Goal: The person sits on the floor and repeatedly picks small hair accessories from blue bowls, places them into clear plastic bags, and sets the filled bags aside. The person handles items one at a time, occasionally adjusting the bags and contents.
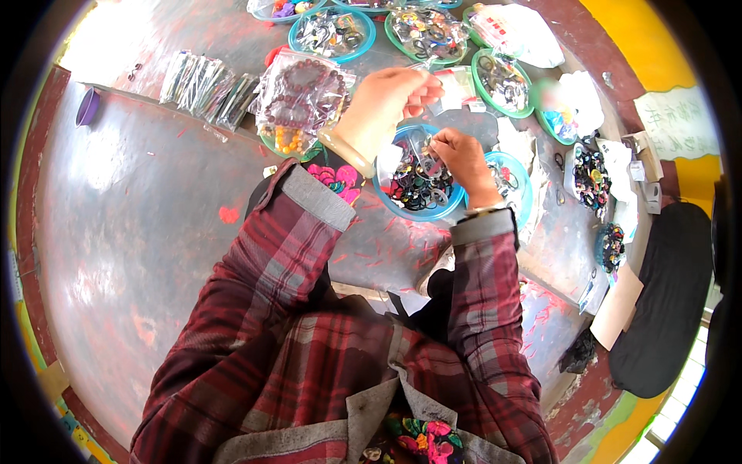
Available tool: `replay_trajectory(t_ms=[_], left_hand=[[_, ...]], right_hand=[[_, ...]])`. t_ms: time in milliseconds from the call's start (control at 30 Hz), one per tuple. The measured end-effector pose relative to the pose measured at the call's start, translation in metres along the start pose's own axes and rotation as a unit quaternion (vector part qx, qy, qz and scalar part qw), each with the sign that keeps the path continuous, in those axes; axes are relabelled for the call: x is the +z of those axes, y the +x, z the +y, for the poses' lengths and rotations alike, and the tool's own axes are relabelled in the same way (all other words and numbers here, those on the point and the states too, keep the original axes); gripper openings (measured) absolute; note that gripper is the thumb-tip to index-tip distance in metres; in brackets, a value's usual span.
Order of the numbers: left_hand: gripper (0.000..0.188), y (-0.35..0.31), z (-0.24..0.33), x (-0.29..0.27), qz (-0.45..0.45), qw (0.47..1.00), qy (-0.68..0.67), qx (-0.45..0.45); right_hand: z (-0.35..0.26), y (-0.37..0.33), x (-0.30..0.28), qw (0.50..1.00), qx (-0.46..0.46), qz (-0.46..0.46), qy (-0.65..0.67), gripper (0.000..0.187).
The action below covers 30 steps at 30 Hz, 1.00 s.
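My right hand [462, 158] pinches a small clear plastic bag [425, 161] with something dark and grey in it. The bag is over a round blue basket [379, 185] filled with dark, cord-like trinkets [421, 189] with bits of red and green. Above and left of it, my left hand [386, 100] has its fingers curled inward. Something clear shows at those fingertips, too faint to name. A pale bangle [345, 152] circles my left wrist. Just beyond the left fingers lies a reddish packet [457, 83].
Bagged beaded bracelets [297, 93] cover a green basket on the left, beside a row of slim packets [202, 89]. More trinket baskets [331, 35] line the far side. A second blue basket [510, 185] stands at right. A dark cushion [665, 301] lies far right.
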<state>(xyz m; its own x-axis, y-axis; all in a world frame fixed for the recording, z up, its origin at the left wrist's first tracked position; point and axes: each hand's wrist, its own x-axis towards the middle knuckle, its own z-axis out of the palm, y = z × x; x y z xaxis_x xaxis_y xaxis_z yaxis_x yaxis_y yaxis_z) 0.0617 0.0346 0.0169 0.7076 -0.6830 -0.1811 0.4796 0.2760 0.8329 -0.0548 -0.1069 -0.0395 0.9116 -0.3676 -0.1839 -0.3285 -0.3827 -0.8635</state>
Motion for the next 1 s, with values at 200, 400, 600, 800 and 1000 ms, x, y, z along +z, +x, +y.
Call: replay_trajectory(t_ms=[200, 400, 600, 800, 1000], left_hand=[[0.031, 0.0, -0.018, 0.011, -0.205, 0.861, 0.449, 0.123], [0.02, -0.008, -0.031, 0.029, -0.216, 0.798, 0.557, 0.083], [0.022, -0.003, -0.033, 0.033, -0.123, 0.943, 0.308, -0.007], [0.025, -0.004, -0.029, 0.034, -0.054, 0.994, 0.064, -0.066], [0.026, -0.007, -0.037, 0.043, -0.066, 0.995, 0.039, -0.064]], right_hand=[[-0.035, -0.043, -0.043, 0.998, -0.023, -0.055, 0.004, 0.015], [-0.042, -0.059, -0.06, 0.996, -0.067, 0.008, -0.054, 0.011], [-0.029, -0.056, -0.08, 0.956, -0.039, 0.19, 0.221, 0.01], [-0.026, -0.053, -0.07, 0.944, -0.002, 0.108, 0.312, 0.025], [-0.03, -0.05, -0.061, 0.92, 0.014, 0.079, 0.383, 0.016]])
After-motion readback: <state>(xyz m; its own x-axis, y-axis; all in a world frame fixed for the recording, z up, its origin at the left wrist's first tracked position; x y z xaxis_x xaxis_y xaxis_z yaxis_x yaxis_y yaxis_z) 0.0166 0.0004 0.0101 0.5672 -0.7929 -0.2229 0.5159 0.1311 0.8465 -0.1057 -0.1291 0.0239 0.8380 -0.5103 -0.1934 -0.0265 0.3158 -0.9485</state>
